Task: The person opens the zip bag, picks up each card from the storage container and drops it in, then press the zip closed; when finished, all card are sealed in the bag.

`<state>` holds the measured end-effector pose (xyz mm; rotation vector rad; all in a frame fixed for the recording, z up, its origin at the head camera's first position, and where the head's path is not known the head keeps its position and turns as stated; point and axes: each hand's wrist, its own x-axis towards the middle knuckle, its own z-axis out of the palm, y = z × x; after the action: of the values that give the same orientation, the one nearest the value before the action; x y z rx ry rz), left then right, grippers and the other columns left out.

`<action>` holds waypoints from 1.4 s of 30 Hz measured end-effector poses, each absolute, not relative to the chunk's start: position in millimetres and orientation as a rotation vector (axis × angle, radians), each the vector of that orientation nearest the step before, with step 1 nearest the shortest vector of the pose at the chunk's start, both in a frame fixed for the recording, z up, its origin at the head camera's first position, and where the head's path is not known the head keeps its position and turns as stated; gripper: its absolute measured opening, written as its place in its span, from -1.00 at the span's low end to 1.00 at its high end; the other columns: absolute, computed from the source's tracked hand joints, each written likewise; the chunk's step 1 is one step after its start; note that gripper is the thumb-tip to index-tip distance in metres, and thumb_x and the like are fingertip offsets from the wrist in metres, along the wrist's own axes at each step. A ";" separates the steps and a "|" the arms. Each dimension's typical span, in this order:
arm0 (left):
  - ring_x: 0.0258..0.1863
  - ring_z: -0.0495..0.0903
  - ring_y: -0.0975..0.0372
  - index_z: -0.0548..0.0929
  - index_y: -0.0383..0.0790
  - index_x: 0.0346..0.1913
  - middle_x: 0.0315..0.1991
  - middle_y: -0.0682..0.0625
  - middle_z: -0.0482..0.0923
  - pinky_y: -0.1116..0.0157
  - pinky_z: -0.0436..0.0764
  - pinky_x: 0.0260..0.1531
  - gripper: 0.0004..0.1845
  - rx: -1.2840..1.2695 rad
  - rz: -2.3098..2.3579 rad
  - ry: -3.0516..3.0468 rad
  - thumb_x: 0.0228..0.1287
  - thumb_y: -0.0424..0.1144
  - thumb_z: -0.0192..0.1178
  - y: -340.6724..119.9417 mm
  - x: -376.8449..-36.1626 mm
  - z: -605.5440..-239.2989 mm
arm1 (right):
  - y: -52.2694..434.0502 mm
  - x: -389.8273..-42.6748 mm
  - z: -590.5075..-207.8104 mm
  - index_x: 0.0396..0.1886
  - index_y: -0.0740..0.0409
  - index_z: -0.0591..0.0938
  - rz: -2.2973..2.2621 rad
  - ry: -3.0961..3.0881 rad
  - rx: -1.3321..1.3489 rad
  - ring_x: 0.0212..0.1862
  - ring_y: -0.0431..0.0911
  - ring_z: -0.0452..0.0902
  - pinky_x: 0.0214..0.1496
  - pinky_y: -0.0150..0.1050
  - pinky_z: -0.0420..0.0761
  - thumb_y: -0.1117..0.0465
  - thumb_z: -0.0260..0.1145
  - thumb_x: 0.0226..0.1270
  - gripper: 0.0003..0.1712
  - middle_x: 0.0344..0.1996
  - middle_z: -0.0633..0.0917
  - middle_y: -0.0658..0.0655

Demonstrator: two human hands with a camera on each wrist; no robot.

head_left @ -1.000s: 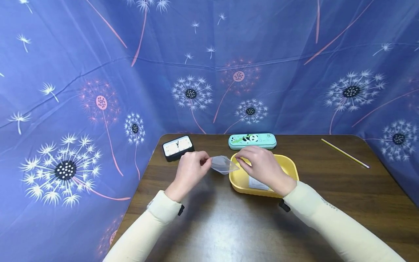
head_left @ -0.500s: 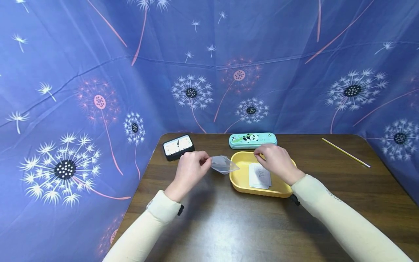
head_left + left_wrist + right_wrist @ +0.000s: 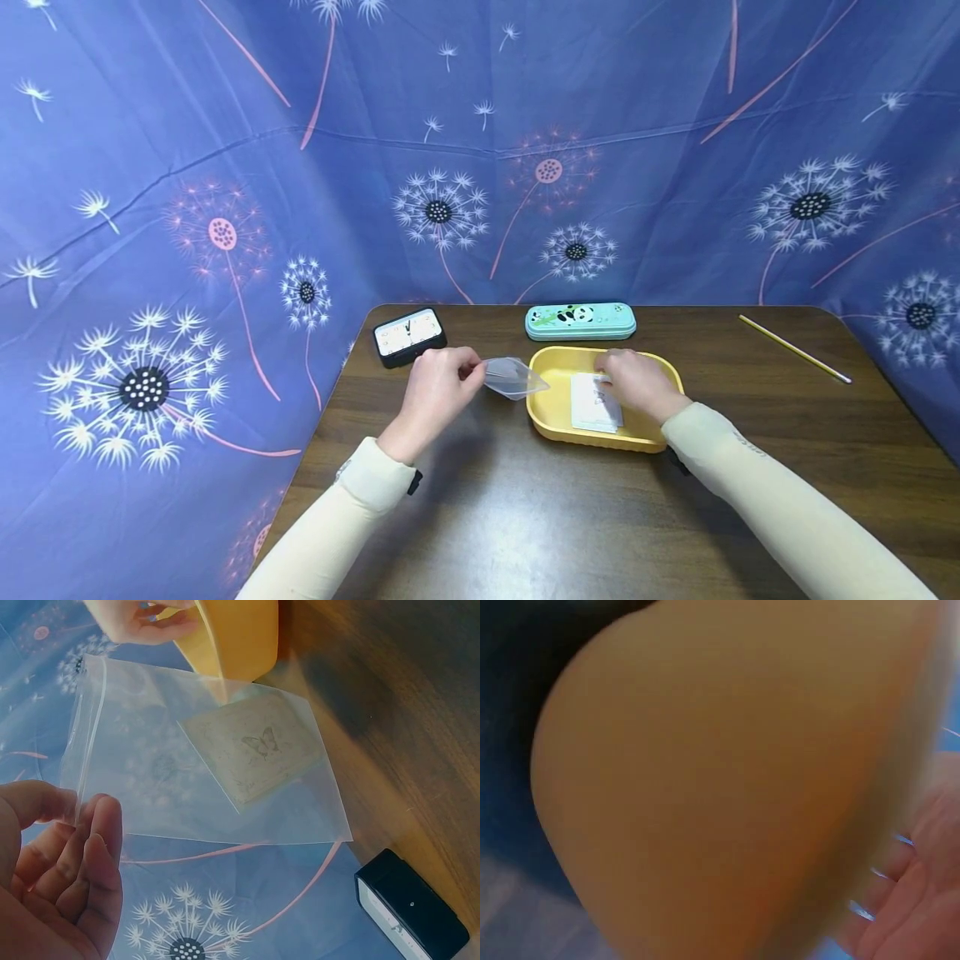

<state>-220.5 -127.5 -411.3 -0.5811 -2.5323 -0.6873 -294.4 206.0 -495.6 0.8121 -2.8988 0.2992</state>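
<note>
While two bare hands work above one brown wood-grain table [image 3: 525, 525], the head view gives us the left hand [image 3: 437, 387] pinching the edge of one clear plastic zip bag [image 3: 513, 379], held up in the air just left of one yellow, rounded plastic tray [image 3: 551, 404], the bag's free corner overlapping the rim from this angle. Inside that tray, a small pile of square white paper cards [image 3: 592, 408], more than one by the uneven edges, though an exact count isn't possible; and right there at the pile's upper right corner, the fingertips of the right hand [image 3: 637, 385]. Behind the tray, one mint-green panda pencil case [image 3: 580, 322], lid down; over to the left, one black-framed rectangular clock [image 3: 408, 335]; far to the right, one slim yellow pencil [image 3: 795, 348]; and beyond them all, a blue dandelion-print cloth [image 3: 480, 192]. Across to the left wrist view, and the bag's contents show up nicely: a square card with a butterfly drawing [image 3: 259, 746], tilted inside the bag, at least one, while thumb and fingers grasp the zip edge. On the right wrist view, the tray's outer wall fills most of the picture, the right hand at the edge with its fingertips hidden, so whether it has hold of a card, I can't tell.
</note>
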 end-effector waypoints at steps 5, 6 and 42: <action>-0.62 0.50 0.40 0.82 -0.09 -0.36 -0.53 0.18 0.68 0.34 0.50 -0.54 -0.90 -0.586 -0.693 -2.541 0.32 -0.30 0.37 -127.0 -219.4 -412.1 | 205.6 -292.8 -505.2 -0.25 0.24 0.73 0.287 -2.925 0.827 -0.36 -0.03 0.65 -0.33 -0.02 0.65 0.29 0.56 0.19 -0.81 -0.38 0.71 0.10; -0.62 0.50 0.40 0.82 -0.09 -0.36 -0.53 0.17 0.68 0.34 0.50 -0.55 -0.90 -0.585 -0.693 -2.543 0.32 -0.30 0.37 -126.9 -219.3 -412.4 | 205.7 -292.2 -506.9 -0.23 0.26 0.73 0.279 -2.923 0.840 -0.35 -0.02 0.66 -0.30 -0.02 0.65 0.27 0.58 0.18 -0.77 -0.36 0.71 0.11; -0.63 0.47 0.39 0.82 -0.11 -0.36 -0.53 0.16 0.68 0.35 0.48 -0.57 -0.91 -0.571 -0.698 -2.556 0.30 -0.31 0.37 -127.7 -218.6 -415.6 | 205.8 -288.3 -519.8 -0.02 0.43 0.71 0.433 -3.008 0.764 -0.15 0.15 0.53 0.00 0.11 0.57 0.12 0.68 0.06 -0.41 -0.20 0.59 0.30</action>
<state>-218.6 -127.7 -415.6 -0.5707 -2.5555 -0.6983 -288.3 205.8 -519.8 0.7643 -3.0083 0.4330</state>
